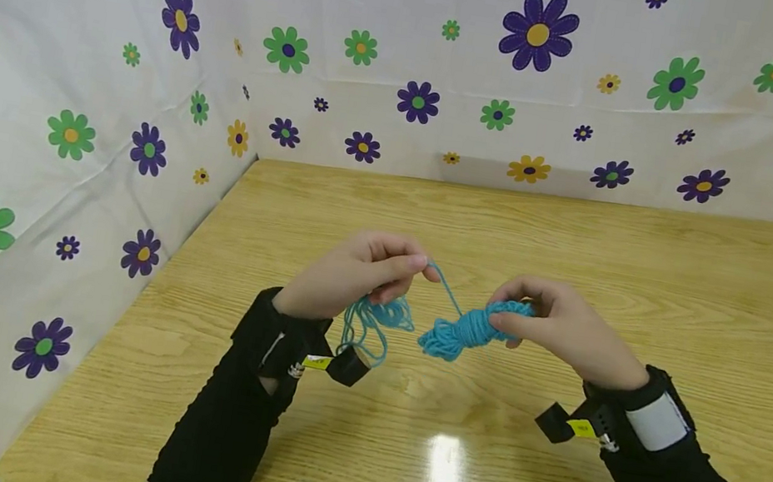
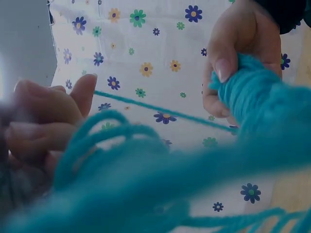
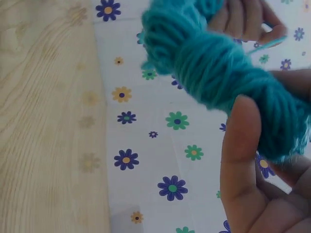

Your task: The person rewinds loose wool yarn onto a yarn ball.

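Observation:
A small skein of turquoise yarn (image 1: 473, 330), wrapped round its middle, is held above the table by my right hand (image 1: 556, 323), thumb on the near side and fingers behind its right end. From the skein a single taut strand (image 1: 447, 289) runs up to my left hand (image 1: 377, 273), which pinches it between thumb and forefinger. Loose loops of the same yarn (image 1: 373, 327) hang below the left palm. In the right wrist view the wound skein (image 3: 214, 68) shows close up, with my thumb (image 3: 243, 141) against it.
The wooden table (image 1: 531, 239) lies beneath both hands. A white cloth with printed flowers (image 1: 393, 6) stands at the back and along the left side. Each wrist wears a strap with a small black camera (image 1: 347, 365).

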Motion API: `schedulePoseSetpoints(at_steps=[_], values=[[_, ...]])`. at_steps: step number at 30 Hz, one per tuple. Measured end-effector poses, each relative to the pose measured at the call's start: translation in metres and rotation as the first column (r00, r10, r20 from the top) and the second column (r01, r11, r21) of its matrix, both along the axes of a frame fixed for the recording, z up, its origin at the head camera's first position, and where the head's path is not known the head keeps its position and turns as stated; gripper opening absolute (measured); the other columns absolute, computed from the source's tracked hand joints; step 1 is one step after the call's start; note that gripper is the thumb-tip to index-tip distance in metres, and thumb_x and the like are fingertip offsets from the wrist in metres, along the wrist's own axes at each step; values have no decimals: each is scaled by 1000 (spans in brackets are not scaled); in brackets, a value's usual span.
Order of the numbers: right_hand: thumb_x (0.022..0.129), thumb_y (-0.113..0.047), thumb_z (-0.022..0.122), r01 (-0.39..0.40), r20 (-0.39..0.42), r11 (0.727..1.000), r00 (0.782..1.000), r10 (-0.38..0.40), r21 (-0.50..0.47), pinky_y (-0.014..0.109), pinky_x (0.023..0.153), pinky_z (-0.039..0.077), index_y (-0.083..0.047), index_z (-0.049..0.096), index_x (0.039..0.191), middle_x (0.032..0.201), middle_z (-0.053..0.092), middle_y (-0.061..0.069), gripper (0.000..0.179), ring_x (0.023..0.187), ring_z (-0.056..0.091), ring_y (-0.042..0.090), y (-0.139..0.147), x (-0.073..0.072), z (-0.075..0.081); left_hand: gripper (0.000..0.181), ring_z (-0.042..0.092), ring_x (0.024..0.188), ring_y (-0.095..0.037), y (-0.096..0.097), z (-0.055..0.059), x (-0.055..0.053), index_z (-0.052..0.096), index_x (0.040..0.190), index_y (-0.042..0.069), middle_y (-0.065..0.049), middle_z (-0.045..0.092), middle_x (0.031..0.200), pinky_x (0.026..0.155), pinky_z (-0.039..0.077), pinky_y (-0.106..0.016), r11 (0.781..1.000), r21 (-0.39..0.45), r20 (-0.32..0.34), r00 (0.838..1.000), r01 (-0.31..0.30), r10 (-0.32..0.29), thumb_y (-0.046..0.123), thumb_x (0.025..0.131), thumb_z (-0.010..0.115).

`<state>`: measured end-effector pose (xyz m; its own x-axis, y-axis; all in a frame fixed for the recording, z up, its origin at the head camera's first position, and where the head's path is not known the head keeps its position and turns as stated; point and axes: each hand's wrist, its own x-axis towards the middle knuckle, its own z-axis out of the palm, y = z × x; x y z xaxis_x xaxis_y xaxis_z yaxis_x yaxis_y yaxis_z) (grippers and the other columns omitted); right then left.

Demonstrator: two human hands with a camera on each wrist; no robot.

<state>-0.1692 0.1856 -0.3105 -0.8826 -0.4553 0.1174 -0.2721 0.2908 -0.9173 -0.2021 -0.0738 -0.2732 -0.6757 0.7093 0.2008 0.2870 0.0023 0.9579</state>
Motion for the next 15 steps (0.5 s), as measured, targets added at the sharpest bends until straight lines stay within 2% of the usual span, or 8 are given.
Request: schedulePoseSetpoints(at_steps=[3,5,8,10,11,13,15], values=[[91,-14,59,88,19,995,996,-87,-38,35,70,54,5,55,103,94,56,17,23,76,61,24,-4,-1,-4,25,35,47,-14,3,2,8,63,103,-7,-2,45,56,47,31,-22,999,-34,-61,998,8,-10,8,99,43],[91,-15,59,148,20,985,989,-147,-92,31,72,54,6,53,105,97,55,17,26,78,63,22,-6,-2,-6,25,38,49,-16,7,2,12,64,104,-5,-5,48,58,48,34,-23,999,-47,-88,996,23,-27,8,99,44],[92,-16,57,233,25,942,972,-234,-241,26,74,54,7,51,106,98,51,15,28,80,62,17,-8,-3,-7,24,44,52,-18,14,-1,17,63,106,-3,-7,53,62,52,41,-24,996,-75,-106,993,50,-58,9,99,44],[93,-15,56,265,38,884,962,-271,-384,24,74,53,5,51,105,97,51,12,24,81,61,14,-8,-3,-7,24,48,56,-19,20,-5,19,63,107,-3,-7,56,64,55,44,-26,993,-95,-98,992,75,-84,9,99,44],[93,-13,55,268,56,842,960,-274,-467,24,74,53,4,51,104,96,51,11,21,82,60,13,-8,-3,-6,23,50,57,-19,23,-7,20,63,107,-2,-6,57,65,57,46,-26,991,-107,-92,991,82,-92,9,99,44],[93,-10,54,260,95,741,961,-259,-619,24,75,53,1,52,101,93,52,8,13,82,60,12,-8,-2,-4,23,54,61,-21,28,-11,20,63,107,-3,-6,58,67,59,49,-27,987,-129,-75,991,100,-110,10,99,45],[94,-7,53,237,134,631,969,-207,-739,24,75,53,0,52,98,92,53,7,8,82,60,13,-7,-2,-1,23,57,65,-22,33,-17,19,62,105,-3,-6,58,69,63,52,-28,983,-144,-59,991,112,-122,10,99,44]])
